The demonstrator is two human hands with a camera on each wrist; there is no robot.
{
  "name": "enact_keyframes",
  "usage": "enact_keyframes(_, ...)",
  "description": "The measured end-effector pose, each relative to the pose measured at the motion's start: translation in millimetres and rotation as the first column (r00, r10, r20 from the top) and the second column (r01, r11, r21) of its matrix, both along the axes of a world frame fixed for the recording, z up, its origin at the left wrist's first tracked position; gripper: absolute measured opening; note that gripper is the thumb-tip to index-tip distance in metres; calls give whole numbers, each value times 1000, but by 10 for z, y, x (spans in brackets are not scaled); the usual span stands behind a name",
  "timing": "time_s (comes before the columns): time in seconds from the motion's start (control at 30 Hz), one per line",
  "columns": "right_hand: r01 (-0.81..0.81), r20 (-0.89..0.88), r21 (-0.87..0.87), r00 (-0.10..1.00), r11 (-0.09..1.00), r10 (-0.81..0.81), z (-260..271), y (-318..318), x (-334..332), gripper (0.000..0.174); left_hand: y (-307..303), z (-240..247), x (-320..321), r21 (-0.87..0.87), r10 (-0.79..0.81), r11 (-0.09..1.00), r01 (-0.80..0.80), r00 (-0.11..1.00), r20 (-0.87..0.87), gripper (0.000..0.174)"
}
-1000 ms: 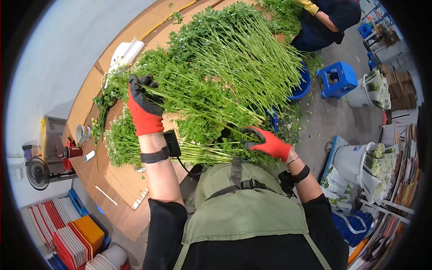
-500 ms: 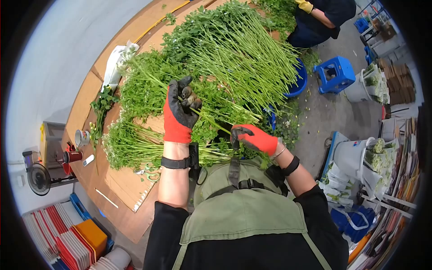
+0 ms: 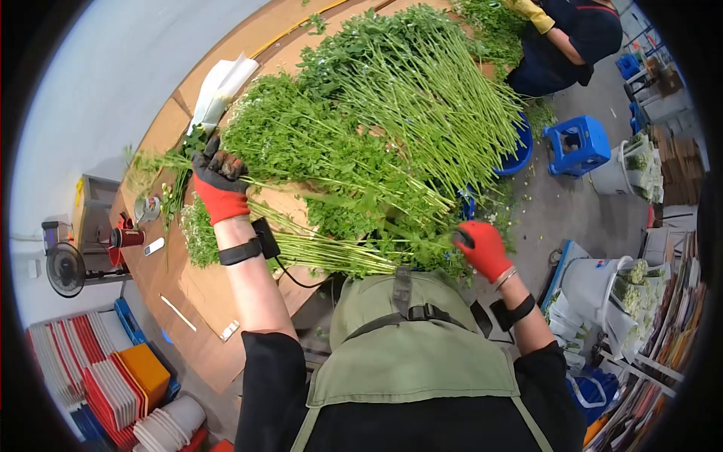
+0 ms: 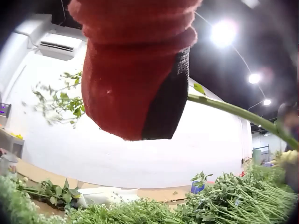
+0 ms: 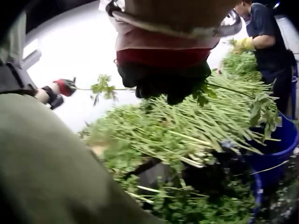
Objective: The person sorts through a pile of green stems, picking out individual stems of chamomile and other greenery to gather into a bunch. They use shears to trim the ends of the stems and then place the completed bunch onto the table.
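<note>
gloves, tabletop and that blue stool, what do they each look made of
Gloves: red knit fabric with the ribbed weave showing, and a black palm coating, likely rubber, matte. Tabletop: flat brown sheets with seams, probably plywood or cardboard, dull finish. Stool: blue, moulded with cut-outs, likely plastic, slight sheen.

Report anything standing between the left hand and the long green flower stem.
Nothing visible does: the left hand, in a red and black glove, already has its grip round the long green flower stem, held above the heap of cut green stems.
</note>
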State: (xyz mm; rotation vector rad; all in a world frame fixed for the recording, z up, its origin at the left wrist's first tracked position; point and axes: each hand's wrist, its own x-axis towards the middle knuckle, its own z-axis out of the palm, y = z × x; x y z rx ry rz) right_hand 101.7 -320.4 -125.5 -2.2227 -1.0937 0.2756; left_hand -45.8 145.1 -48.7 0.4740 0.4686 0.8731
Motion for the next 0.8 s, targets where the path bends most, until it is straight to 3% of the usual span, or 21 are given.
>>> enact_keyframes(0.07, -25, 204, -464, 970, 886, 134, 174, 82, 171, 44, -113, 85, 33, 117, 5, 993, 6, 995, -99, 43)
enact_keyframes(0.1, -32, 206, -461, 968, 887, 142, 277, 176, 205, 44, -137, 23, 54, 84, -49, 995, 52, 998, -40, 43)
enact_keyframes(0.17, 25, 233, -118, 973, 993, 4, 488, 465, 159, 53, -292, -17, 132, 72, -77, 994, 78, 997, -20, 44)
enact_keyframes(0.23, -105, 27, 91, 994, 990, 103, 557, 765, 95, 59, -475, -22, 236, 60, -90, 994, 91, 996, -21, 44)
enact_keyframes(0.33, -234, 63, -3, 970, 972, 234, 840, 1148, -150, 65, -612, -30, 338, 8, -77, 997, 77, 997, -12, 46)
enact_keyframes(0.4, -354, 96, -12, 931, 935, 353, 814, 1248, -240, 69, -606, -2, 336, 2, 4, 1000, -4, 992, -127, 45)
enact_keyframes(0.47, -322, 103, -8, 941, 947, 322, 734, 1241, -309, 61, -582, 5, 264, 5, 3, 1000, -2, 993, -119, 45)
enact_keyframes(0.53, -326, 330, -225, 861, 918, 386, 569, 1227, -320, 46, -569, -12, 231, 8, -10, 1000, 11, 994, -109, 44)
enact_keyframes(0.57, -373, 477, -130, 789, 919, 387, 536, 1244, -326, 26, -581, -28, 240, 26, -15, 999, 19, 991, -130, 44)
enact_keyframes(0.6, -379, 477, -132, 786, 916, 394, 532, 1231, -327, 26, -582, -51, 244, 43, -18, 999, 25, 988, -150, 44)
enact_keyframes(0.67, -575, 348, -228, 705, 786, 618, 595, 1186, -345, 32, -526, -86, 226, 42, -51, 997, 57, 989, -140, 44)
enact_keyframes(0.73, -623, 333, -122, 708, 773, 623, 708, 1092, -358, 24, -432, -77, 163, -17, -29, 1000, 26, 971, -235, 43)
enact_keyframes(0.77, -630, 355, -110, 698, 769, 622, 727, 970, -345, 17, -101, -253, -8, 58, 74, 996, -61, 966, -247, 42)
enact_keyframes(0.8, -577, 303, -130, 752, 807, 586, 631, 783, -305, 16, 6, -99, -103, 46, 215, 976, -212, 917, -335, 47)
